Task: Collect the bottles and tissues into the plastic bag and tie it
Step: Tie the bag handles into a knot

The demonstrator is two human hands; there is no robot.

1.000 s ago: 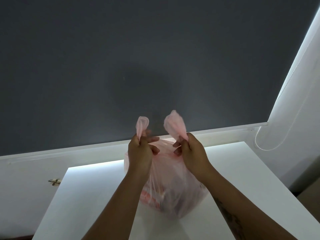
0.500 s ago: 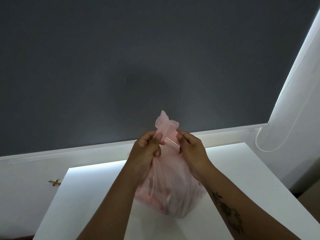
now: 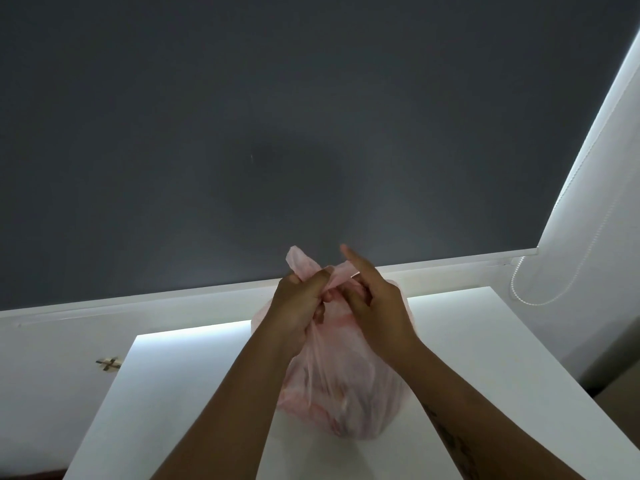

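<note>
directly under both hands, and partly between them: the pink plastic bag (image 3: pixel 339 393), full and rounded, standing on the white table (image 3: pixel 485 358). inside, only blurred shapes behind the thin film, not possible to tell which things. mouth of the bag gathered upward into two handles, crossed over each other just above the bag body. knot closed or not: cannot tell.

left hand (image 3: pixel 298 306): fingers curled tight around the handle loop (image 3: pixel 299 263), with its end sticking up out of the fist. right hand (image 3: pixel 381 306): lower fingers bent around the handle strip (image 3: pixel 341 273), a twisted pink band running across toward the left thumb; index finger (image 3: pixel 349 258) straight, pointing up and away, touching nothing. both hands close together, knuckles almost touching, backs turned to the camera. forearms reaching forward from the bottom of the view, meeting in a narrow v over the bag; a dark mark on the right forearm (image 3: pixel 450 441).

bag placed near the far edge of the table, about in the middle of its width, well away from the left and right edges. white table surface showing on both sides of the bag and in front of it. behind the far edge, a white ledge (image 3: pixel 138 303) and a big dark grey blind (image 3: pixel 242 133) filling the upper view. at the right, a bead cord (image 3: pixel 540 299) hanging in a loop against the white wall, well apart from the hands. at the left, beside the table, a small cross of tape (image 3: pixel 109 364) on a white surface.
</note>
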